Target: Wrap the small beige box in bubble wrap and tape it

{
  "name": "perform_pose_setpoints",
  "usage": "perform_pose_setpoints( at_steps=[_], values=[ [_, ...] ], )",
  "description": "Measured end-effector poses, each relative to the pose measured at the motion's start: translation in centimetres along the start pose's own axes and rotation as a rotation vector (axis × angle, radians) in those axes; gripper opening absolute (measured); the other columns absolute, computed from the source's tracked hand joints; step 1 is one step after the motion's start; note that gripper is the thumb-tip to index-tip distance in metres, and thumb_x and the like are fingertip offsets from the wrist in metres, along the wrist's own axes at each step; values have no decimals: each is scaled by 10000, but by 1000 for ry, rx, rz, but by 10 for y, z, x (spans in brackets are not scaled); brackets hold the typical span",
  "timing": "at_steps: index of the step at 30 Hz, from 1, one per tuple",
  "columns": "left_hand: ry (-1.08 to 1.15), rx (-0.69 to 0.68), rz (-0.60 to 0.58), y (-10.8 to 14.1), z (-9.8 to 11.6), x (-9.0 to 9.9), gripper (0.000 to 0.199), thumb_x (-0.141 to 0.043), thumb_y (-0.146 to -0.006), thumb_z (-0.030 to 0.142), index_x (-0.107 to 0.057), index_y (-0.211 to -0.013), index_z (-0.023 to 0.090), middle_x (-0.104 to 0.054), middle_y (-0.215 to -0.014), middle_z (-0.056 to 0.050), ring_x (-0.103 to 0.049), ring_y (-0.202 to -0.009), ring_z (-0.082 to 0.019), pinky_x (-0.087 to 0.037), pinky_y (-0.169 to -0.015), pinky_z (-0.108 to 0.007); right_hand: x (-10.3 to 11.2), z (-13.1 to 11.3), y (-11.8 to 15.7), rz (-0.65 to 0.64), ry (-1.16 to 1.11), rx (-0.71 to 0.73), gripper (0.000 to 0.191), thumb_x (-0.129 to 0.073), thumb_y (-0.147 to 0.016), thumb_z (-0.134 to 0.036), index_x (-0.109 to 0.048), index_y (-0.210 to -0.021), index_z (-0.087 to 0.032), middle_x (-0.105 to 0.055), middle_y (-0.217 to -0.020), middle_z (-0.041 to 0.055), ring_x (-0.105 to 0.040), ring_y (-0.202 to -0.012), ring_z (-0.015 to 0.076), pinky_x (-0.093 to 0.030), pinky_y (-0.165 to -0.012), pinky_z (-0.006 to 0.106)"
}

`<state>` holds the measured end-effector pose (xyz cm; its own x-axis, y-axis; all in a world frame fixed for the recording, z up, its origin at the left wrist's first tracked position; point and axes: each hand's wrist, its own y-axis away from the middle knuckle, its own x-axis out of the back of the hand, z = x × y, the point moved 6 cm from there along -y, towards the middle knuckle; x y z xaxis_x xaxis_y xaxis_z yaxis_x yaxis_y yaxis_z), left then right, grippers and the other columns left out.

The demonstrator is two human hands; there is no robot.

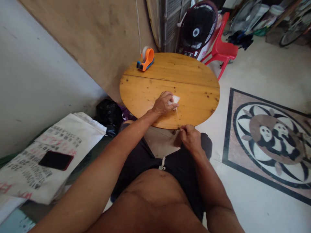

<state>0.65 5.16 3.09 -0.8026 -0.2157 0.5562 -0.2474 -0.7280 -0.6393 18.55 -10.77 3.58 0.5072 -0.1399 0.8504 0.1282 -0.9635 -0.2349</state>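
Observation:
My left hand point(165, 103) is closed around a crumpled white tissue point(176, 99), which it presses on the top of the round wooden table point(199, 87). Part of the tissue is hidden under the fingers. At the table's near edge is my right hand point(190, 137), its fingers curled together and touching the rim. Whether anything small is between those fingers cannot be made out. An orange tape dispenser point(148, 60) with a roll of clear tape stands at the table's far left.
Behind the table are a dark fan point(199, 27) and a red chair point(224, 48). A phone point(56, 160) lies on white printed sacks point(80, 129) to the left, beside a black plastic bag point(109, 115). A panda floor mosaic point(272, 142) is on the right.

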Motion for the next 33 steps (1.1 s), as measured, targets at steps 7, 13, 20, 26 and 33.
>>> perform_pose_setpoints(
  at_steps=[7, 13, 20, 26, 33],
  values=[
    [-24, 88, 37, 0, -4, -9, 308, -820, -798, 393, -583, -811, 197, -639, -1119, -96, -598, -1056, -248, -496, -990, -445, -24, 0, 12, 10, -198, -104, 198, -506, -921, -296, -693, -937, -234, -789, -990, 119, -729, -940, 276, -554, -877, 413],
    [-36, 129, 47, 0, -4, -9, 326, -846, -755, 320, -540, -776, 209, -626, -1107, -84, -605, -1055, -239, -487, -1004, -429, -20, 16, 15, 45, -328, -178, 228, -552, -885, -357, -721, -926, -210, -795, -954, 85, -733, -898, 243, -565, -847, 375],
    [-76, 165, 40, 1, 0, -10, 319, -825, -780, 324, -524, -798, 219, -615, -1125, -78, -588, -1087, -243, -468, -1027, -430, 1, 18, 39, 277, -4, -19, 303, -493, -982, -313, -704, -1145, -170, -759, -973, 111, -712, -888, 211, -562, -812, 326],
    [-83, 172, 67, 2, 2, -10, 346, -843, -782, 334, -516, -789, 219, -615, -1107, -81, -573, -1090, -240, -457, -1043, -421, 51, 24, 27, 328, 129, 16, 326, -545, -996, -396, -722, -1077, -134, -728, -915, 117, -678, -819, 206, -533, -756, 319],
    [-78, 160, 77, 2, 1, -8, 322, -810, -816, 383, -527, -804, 228, -617, -1068, -62, -571, -1056, -234, -462, -1020, -412, 11, -18, -73, 22, 288, -52, 489, -553, -983, -532, -724, -1087, -87, -735, -1008, 189, -694, -897, 262, -507, -784, 348]
  ],
)
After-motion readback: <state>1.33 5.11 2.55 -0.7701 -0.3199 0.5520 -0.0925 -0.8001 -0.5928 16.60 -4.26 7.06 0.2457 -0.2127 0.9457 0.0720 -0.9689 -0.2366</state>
